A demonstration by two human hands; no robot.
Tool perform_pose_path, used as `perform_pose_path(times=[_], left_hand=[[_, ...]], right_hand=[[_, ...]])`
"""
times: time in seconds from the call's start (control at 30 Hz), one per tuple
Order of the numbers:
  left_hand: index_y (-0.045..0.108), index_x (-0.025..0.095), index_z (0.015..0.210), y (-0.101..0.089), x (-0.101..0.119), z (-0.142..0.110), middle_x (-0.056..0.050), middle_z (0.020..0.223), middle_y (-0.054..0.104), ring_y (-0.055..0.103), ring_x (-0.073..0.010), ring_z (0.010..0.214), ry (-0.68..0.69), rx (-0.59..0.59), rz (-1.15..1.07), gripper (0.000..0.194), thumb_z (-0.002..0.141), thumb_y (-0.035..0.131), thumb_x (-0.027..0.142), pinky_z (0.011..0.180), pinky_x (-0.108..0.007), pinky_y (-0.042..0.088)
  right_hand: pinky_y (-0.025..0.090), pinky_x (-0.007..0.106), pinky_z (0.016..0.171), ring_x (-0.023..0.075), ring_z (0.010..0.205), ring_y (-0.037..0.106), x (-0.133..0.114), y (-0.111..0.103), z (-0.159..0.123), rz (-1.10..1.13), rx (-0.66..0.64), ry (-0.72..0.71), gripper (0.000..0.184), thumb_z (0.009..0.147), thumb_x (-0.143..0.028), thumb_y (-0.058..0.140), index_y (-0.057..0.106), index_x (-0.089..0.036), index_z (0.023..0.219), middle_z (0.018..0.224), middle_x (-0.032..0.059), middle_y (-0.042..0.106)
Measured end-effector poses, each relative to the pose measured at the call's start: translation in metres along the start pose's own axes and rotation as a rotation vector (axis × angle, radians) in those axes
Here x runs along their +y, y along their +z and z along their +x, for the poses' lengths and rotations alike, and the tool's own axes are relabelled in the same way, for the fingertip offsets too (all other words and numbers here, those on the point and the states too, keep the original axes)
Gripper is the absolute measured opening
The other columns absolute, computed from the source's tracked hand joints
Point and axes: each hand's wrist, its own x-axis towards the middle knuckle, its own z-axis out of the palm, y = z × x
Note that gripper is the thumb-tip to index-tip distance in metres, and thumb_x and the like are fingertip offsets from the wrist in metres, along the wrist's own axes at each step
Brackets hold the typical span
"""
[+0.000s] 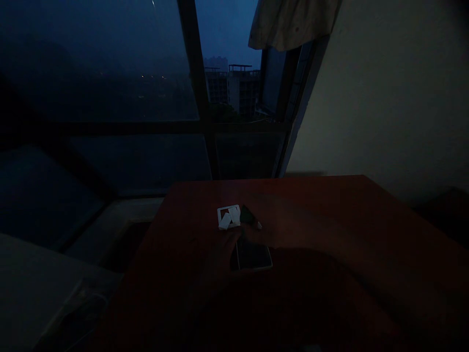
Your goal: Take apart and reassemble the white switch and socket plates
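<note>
The light is very dim, so much of both hands is lost in shadow. A dark flat rectangular thing (pixel 254 255) with a thin pale edge lies on the red-brown table (pixel 176 230). My left hand (pixel 222 250) curves round its left side, fingers at the far corner and thumb near the front edge. From the right, my right hand (pixel 258 237) reaches across its far edge, with the fingertips bent together; what they hold is too dark to see. Just beyond the fingers is a dark green piece (pixel 248 214). Beside it lies a white square frame (pixel 219 215) with white pieces (pixel 226 221) on it.
A small pale bit (pixel 259 225) shows beside my right hand. Behind the table stand dark window frames (pixel 207 107), and a pale wall (pixel 384 107) rises at the right. A cloth curtain (pixel 293 22) hangs at the top.
</note>
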Motion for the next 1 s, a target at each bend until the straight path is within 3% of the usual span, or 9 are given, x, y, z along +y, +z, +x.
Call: perform_pose_path(times=[0.13, 0.23, 0.33, 0.4, 0.47, 0.57, 0.63, 0.77, 1.0], left_hand=[[0.029, 0.023, 0.142, -0.001, 0.001, 0.001, -0.012, 0.144, 0.038, 0.038, -0.034, 0.131, -0.006, 0.0, 0.004, 0.091, 0.068, 0.076, 0.049, 0.105, -0.049, 0.037], [0.03, 0.024, 0.141, -0.001, 0.001, 0.001, -0.012, 0.144, 0.038, 0.038, -0.0333, 0.13, -0.002, -0.001, 0.005, 0.09, 0.068, 0.075, 0.05, 0.106, -0.049, 0.036], [0.028, 0.023, 0.142, 0.001, -0.001, 0.0, -0.012, 0.146, 0.036, 0.037, -0.0329, 0.131, 0.004, 0.001, 0.005, 0.09, 0.069, 0.074, 0.05, 0.106, -0.047, 0.036], [0.027, 0.023, 0.143, 0.001, -0.002, 0.0, -0.012, 0.146, 0.035, 0.036, -0.0331, 0.132, 0.007, 0.003, 0.01, 0.09, 0.07, 0.073, 0.051, 0.106, -0.048, 0.036], [0.027, 0.023, 0.142, 0.001, -0.001, 0.0, -0.013, 0.146, 0.036, 0.037, -0.0334, 0.131, 0.011, 0.0, 0.009, 0.089, 0.071, 0.072, 0.05, 0.106, -0.048, 0.036], [0.028, 0.024, 0.142, 0.0, 0.0, 0.001, -0.013, 0.144, 0.038, 0.039, -0.0337, 0.129, 0.018, 0.009, 0.003, 0.089, 0.07, 0.074, 0.047, 0.105, -0.049, 0.037], [0.03, 0.023, 0.141, 0.0, 0.001, 0.001, -0.013, 0.143, 0.039, 0.04, -0.0341, 0.129, 0.025, 0.027, 0.011, 0.089, 0.069, 0.075, 0.048, 0.104, -0.049, 0.037], [0.033, 0.022, 0.14, 0.002, 0.0, 0.0, -0.013, 0.142, 0.041, 0.042, -0.0337, 0.127, 0.038, 0.044, 0.025, 0.087, 0.068, 0.075, 0.049, 0.103, -0.048, 0.04], [0.032, 0.024, 0.14, 0.001, 0.001, 0.0, -0.012, 0.141, 0.042, 0.042, -0.0333, 0.127, 0.022, 0.049, 0.024, 0.086, 0.069, 0.074, 0.049, 0.103, -0.048, 0.039]], right_hand=[[0.035, 0.028, 0.054, 0.0199, 0.073, 0.062, -0.003, 0.002, 0.003, -0.179, 0.036, 0.149, 0.033, 0.09, -0.041, 0.045, 0.056, -0.017, 0.109, 0.091, 0.0086, 0.069], [0.033, 0.029, 0.052, 0.0219, 0.067, 0.062, -0.004, 0.002, 0.004, -0.338, 0.058, 0.218, 0.037, 0.092, -0.047, 0.038, 0.06, -0.017, 0.092, 0.081, 0.0086, 0.069], [0.036, 0.028, 0.056, 0.0198, 0.075, 0.063, -0.004, -0.004, 0.002, -0.233, 0.015, 0.081, 0.024, 0.089, -0.034, 0.046, 0.057, -0.018, 0.103, 0.093, 0.0067, 0.069], [0.037, 0.027, 0.058, 0.0181, 0.081, 0.063, -0.004, -0.008, 0.0, -0.142, -0.013, 0.032, 0.029, 0.086, -0.03, 0.05, 0.052, -0.018, 0.113, 0.101, 0.0064, 0.068], [0.037, 0.027, 0.057, 0.0184, 0.079, 0.063, -0.004, -0.009, 0.0, -0.162, -0.013, 0.099, 0.03, 0.088, -0.036, 0.048, 0.054, -0.017, 0.111, 0.099, 0.0073, 0.068], [0.035, 0.028, 0.053, 0.0207, 0.071, 0.063, -0.004, -0.008, 0.003, -0.313, 0.005, 0.234, 0.037, 0.091, -0.047, 0.04, 0.06, -0.016, 0.091, 0.083, 0.0089, 0.069], [0.036, 0.028, 0.055, 0.02, 0.071, 0.063, -0.002, -0.006, 0.003, -0.299, 0.008, 0.192, 0.033, 0.092, -0.043, 0.041, 0.061, -0.017, 0.088, 0.083, 0.0081, 0.068], [0.041, 0.027, 0.066, 0.0174, 0.083, 0.061, 0.001, -0.01, 0.001, -0.056, -0.03, 0.0, 0.019, 0.088, -0.025, 0.049, 0.058, -0.017, 0.102, 0.098, 0.0068, 0.067], [0.043, 0.031, 0.072, 0.0199, 0.087, 0.06, 0.002, -0.017, -0.004, 0.031, -0.089, -0.009, 0.021, 0.088, -0.021, 0.052, 0.056, -0.015, 0.108, 0.1, 0.0099, 0.066]])
